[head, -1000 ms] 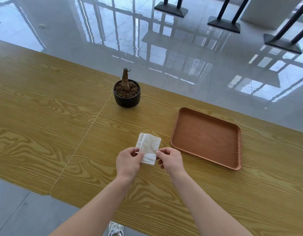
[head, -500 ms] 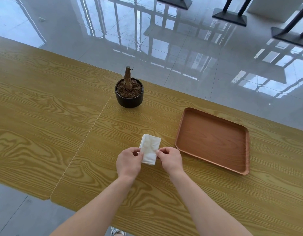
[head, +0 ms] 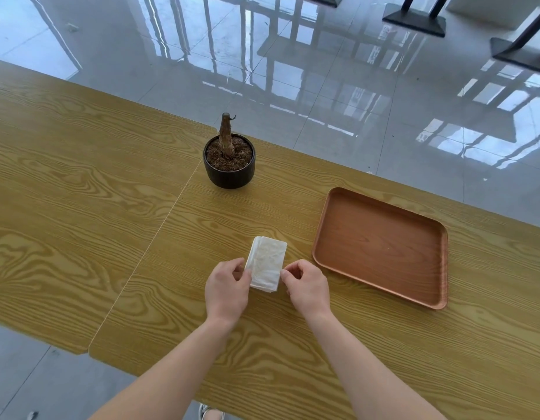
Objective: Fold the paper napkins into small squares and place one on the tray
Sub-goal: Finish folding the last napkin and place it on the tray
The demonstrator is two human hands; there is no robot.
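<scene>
A white paper napkin (head: 267, 262), folded into a narrow rectangle with layered edges, lies on the wooden table (head: 80, 207) in front of me. My left hand (head: 226, 287) pinches its near left edge. My right hand (head: 306, 284) pinches its near right edge. The near end of the napkin is partly covered by my fingers. To the right, an orange-brown rectangular tray (head: 381, 247) sits flat on the table with nothing in it.
A small black pot (head: 229, 171) holding soil and a bare stump stands behind the napkin. A seam runs between two tabletops left of my hands. The table's far edge meets a glossy grey floor with dark stand bases (head: 414, 21).
The napkin has been narrowed and flattened: its loose left flap now lies closed against the stack. Both hands kept their hold at the near end. The camera view shifted slightly.
</scene>
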